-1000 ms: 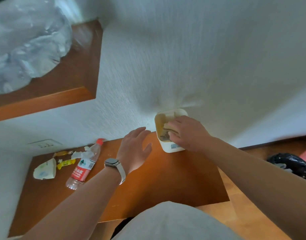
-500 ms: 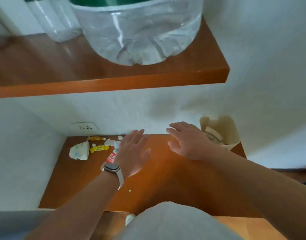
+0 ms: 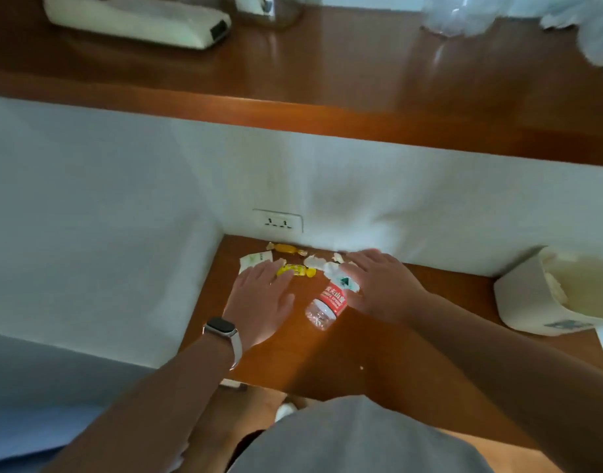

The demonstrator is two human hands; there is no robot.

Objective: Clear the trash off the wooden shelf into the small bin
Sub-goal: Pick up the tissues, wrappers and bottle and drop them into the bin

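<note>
An empty plastic bottle with a red label lies on the wooden shelf between my hands. Behind it, near the wall, lie yellow candy wrappers, an orange candy, a white paper packet and torn white scraps. My left hand, fingers spread, hovers over the packet and a wrapper. My right hand, also spread and empty, rests beside the bottle's upper end, touching it. The small cream bin stands at the shelf's right end with trash inside.
A wall socket sits just above the trash. An upper wooden shelf overhangs, carrying a cream device and clear plastic containers. White walls close the left and back sides.
My right hand left the bin and swung left across the shelf to the bottle. My left hand also moved left onto the wrappers. The view shifted left and closer.
</note>
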